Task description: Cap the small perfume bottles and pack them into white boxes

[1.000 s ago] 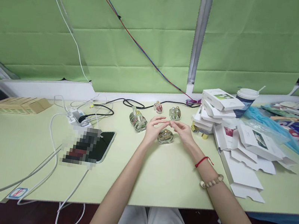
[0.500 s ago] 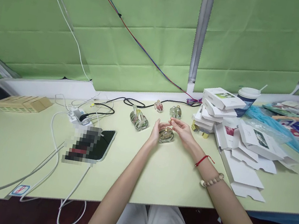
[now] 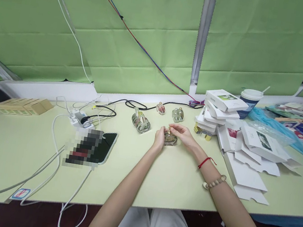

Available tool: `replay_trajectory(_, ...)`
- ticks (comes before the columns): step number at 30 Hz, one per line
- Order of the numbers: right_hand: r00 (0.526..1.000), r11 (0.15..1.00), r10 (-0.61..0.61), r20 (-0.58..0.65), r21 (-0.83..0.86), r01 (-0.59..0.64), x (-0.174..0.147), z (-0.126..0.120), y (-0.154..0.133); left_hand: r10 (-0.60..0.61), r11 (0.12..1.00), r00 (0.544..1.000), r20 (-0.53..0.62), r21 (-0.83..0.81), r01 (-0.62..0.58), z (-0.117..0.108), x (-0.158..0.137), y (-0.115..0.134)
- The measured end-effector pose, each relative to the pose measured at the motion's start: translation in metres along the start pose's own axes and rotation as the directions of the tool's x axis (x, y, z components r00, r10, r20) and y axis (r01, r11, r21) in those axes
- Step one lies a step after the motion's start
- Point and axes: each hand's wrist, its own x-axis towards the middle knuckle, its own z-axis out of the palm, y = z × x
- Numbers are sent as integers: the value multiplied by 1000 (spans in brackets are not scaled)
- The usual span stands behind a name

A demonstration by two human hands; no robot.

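Observation:
A clear glass perfume bottle (image 3: 170, 139) with a dark pattern inside stands on the pale table. My left hand (image 3: 159, 138) is closed against its left side. At the bottle's gold neck are the pinched fingers of my right hand (image 3: 181, 133); whether a small part is between them I cannot make out. Behind my hands stand a bottle with red inside (image 3: 160, 108) and a greenish bottle (image 3: 178, 114). Left of them, several glass bottles (image 3: 140, 121) sit close together.
White boxes (image 3: 225, 100) are stacked at right, with flattened boxes (image 3: 244, 178) in front and a lidded cup (image 3: 248, 104) behind. At left lie a phone (image 3: 107, 148), a power strip (image 3: 80, 117), cables and small tan boxes (image 3: 24, 105). Gold caps (image 3: 207, 137) lie by the stack.
My left hand has closed in against the bottle's side. My right hand has shifted slightly left and down, its fingers now at the neck.

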Motion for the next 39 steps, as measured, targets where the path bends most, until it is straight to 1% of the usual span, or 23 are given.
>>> replay_trajectory(3, 1000, 1000, 7, -3, -28, -7, -1, -1, 0, 18, 1000, 1000, -4, 0, -18, 0, 0, 0)
replay_trajectory(8, 999, 992, -7, -34, -127, 2, -1, -3, 0, 28, 999, 1000, 5, 18, -28, 0, -3, 2)
replay_trajectory(11, 997, 977, -74, -16, -200, 69, -1, -2, -1, 32, 999, 999, 13, 26, -32, 0, -3, 3)
replay_trajectory(14, 990, 957, -140, 5, -256, 136, -2, -1, -2, 68, 997, 998, 0, 31, -68, 0, -3, 2)
replay_trajectory(17, 994, 953, -111, -6, -286, 105, -2, -1, -1, 120, 992, 993, 5, 48, -120, -1, -4, 2)
replay_trajectory(19, 995, 950, -95, -13, -301, 87, -2, -2, 0, 126, 990, 992, 10, 60, -126, -2, -3, 1)
replay_trajectory(23, 991, 937, -131, -16, -328, 119, -2, -3, 0, 139, 986, 990, -14, 97, -137, -3, 0, -2)
replay_trajectory(26, 992, 940, -123, -6, -321, 115, -2, -3, -2, 176, 976, 983, -43, 137, -169, -4, 2, -6)
replay_trajectory(28, 995, 952, -103, 12, -287, 102, -3, -3, -3, 193, 971, 980, -57, 156, -182, -4, 3, -8)
replay_trajectory(32, 996, 973, -81, 45, -214, 89, -2, -4, -2, 202, 968, 977, -61, 165, -190, -4, 4, -9)
replay_trajectory(36, 995, 979, -76, 61, -183, 86, -1, -4, -1, 203, 967, 977, -68, 170, -189, -4, 4, -8)
replay_trajectory(39, 996, 985, -50, 68, -163, 61, -1, -5, -1, 204, 967, 975, -86, 172, -187, -3, 3, -7)
